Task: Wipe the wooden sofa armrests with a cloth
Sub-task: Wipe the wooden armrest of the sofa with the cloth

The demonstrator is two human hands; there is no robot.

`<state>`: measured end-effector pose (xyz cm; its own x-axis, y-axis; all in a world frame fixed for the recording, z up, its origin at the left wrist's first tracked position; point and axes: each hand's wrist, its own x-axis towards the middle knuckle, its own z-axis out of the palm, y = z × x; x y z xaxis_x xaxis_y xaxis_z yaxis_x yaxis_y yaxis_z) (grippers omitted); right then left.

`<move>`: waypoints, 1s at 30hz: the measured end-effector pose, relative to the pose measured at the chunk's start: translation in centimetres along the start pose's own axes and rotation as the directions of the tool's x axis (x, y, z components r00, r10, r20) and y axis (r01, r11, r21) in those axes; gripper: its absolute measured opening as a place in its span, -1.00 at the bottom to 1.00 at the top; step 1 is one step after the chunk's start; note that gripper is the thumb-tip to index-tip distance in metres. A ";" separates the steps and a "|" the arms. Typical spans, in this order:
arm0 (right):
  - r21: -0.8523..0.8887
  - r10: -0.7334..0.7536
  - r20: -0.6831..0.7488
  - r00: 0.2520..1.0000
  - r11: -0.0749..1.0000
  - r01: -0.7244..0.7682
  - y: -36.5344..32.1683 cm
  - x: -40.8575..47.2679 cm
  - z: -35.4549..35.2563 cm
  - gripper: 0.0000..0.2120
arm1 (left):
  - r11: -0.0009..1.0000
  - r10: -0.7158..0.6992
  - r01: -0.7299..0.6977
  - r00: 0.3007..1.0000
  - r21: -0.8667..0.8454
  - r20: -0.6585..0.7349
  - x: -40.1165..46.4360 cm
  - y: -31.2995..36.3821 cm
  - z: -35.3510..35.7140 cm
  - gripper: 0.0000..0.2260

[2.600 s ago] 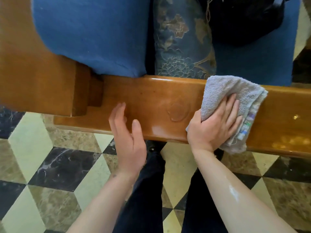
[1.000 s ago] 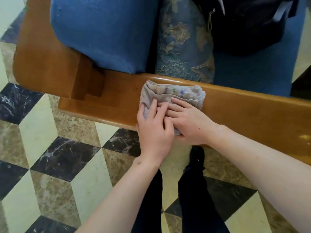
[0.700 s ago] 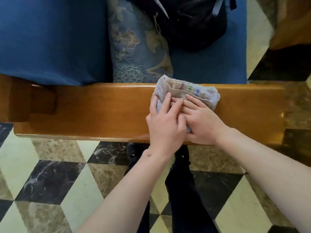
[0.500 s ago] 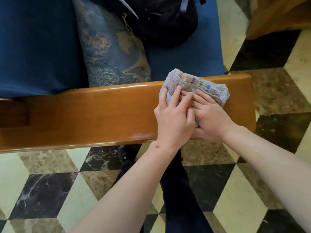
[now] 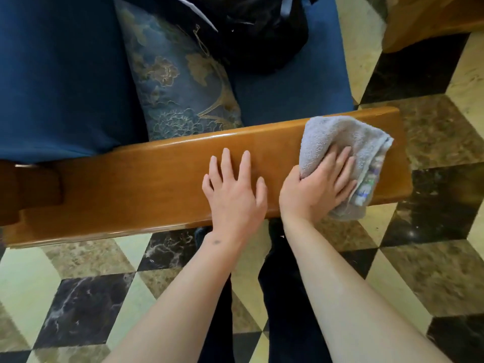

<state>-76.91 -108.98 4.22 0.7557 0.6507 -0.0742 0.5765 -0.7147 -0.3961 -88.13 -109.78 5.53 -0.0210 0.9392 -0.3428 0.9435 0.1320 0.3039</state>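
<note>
Only unreadable coloured print marks the cloth under the right hand.

black bag cut off at top, cloth stripe print perhaps unreadable

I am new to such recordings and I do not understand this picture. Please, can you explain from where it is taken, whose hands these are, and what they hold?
There is no machine here. The single picture comes from a camera worn on a person's head, looking down, so the two bare arms are that person's own. The long brown board is a wooden sofa armrest. The right hand presses a folded grey cloth onto the armrest near its end; its thumb and fingers have a loose grip on it. The left hand lies flat and empty on the wood beside it. Behind the armrest are blue cushions, a patterned pillow and a black bag. Below is a tiled floor.
</note>
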 end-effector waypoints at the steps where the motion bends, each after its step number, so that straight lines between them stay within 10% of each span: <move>1: 0.006 0.038 0.001 0.999 0.999 -0.038 -1.5 -1.1 0.5 -0.34 | 1.000 -0.024 0.024 1.000 0.009 -0.005 -0.1 -1.2 -0.4 -0.45; 18: -0.066 -0.535 0.311 0.786 0.813 0.579 -14.1 -21.5 8.9 -0.11 | 0.955 -0.295 0.298 0.943 -0.003 -0.153 -4.8 -27.6 -4.6 -0.43; 22: -0.040 -0.745 0.424 0.515 0.553 0.833 -15.1 -24.6 9.8 -0.12 | 0.965 -0.251 0.259 0.954 0.030 -0.161 -6.4 -29.4 -3.9 -0.44; 30: 0.369 -0.877 0.381 -0.294 -0.147 0.918 -13.3 -15.3 9.0 -0.40 | 0.977 -0.204 0.210 0.972 0.043 -0.114 -6.4 -29.7 -3.5 -0.43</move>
<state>-98.89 -107.10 2.41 -0.8457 0.5333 0.0201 0.4941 0.7967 -0.3480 -117.23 -118.62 1.83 -0.2507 0.9225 -0.2937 0.9315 0.3125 0.1864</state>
